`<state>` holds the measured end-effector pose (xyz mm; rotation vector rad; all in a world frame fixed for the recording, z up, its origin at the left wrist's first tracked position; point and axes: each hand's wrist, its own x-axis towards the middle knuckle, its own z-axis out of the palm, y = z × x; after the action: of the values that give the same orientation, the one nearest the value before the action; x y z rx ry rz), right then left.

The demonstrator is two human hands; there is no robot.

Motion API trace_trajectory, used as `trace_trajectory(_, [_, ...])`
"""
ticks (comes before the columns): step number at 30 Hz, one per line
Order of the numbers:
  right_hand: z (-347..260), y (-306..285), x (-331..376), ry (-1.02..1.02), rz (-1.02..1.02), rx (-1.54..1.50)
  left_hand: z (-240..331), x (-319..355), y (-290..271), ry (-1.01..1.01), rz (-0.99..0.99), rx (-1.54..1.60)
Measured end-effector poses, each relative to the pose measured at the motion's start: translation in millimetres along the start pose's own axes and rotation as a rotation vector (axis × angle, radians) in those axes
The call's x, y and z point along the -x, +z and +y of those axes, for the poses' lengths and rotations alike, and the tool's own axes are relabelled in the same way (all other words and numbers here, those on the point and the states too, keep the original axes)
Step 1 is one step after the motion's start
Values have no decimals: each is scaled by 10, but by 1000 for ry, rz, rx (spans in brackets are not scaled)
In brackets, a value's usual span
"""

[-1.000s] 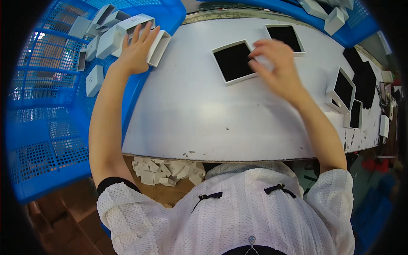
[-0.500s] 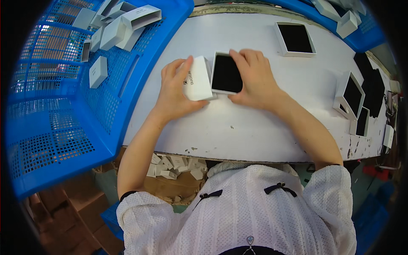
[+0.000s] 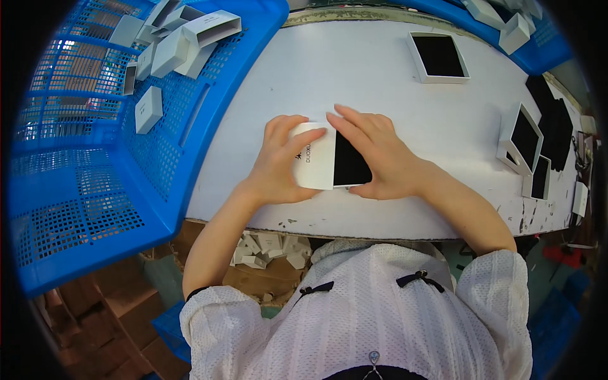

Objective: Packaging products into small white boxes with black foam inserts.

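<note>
My left hand (image 3: 278, 166) grips a white cardboard sleeve (image 3: 313, 158) lying on the white table (image 3: 354, 82). My right hand (image 3: 377, 155) presses on a white tray with a black insert (image 3: 349, 161) whose left end sits inside the sleeve's open end. Both hands meet over the box near the table's front edge. My fingers cover the tray's right side.
A blue mesh crate (image 3: 95, 158) on my left holds several white sleeves (image 3: 183, 38). Another tray with a black insert (image 3: 438, 57) lies at the back of the table. More trays (image 3: 524, 142) and black inserts (image 3: 554, 120) are on the right. Cardboard scraps (image 3: 269, 250) lie below the table edge.
My left hand took a sleeve from the crate and brought it to the table. My right hand pulled a tray toward me. The tray now sits partly inside the sleeve.
</note>
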<state>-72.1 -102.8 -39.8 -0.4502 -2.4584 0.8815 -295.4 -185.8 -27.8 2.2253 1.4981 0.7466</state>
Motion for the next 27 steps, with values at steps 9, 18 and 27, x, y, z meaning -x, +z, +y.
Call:
trace_trajectory(9, [-304,440,-100,-44,400,-182,184,36,305,93,177,81])
trace_trajectory(18, [289,-315,-134,99,280,496,643,491,-981,-505,-534,-358])
trace_trajectory(27, [501,-714,80,430,124,699,-1117,-984,-1263,-54,197,-1194])
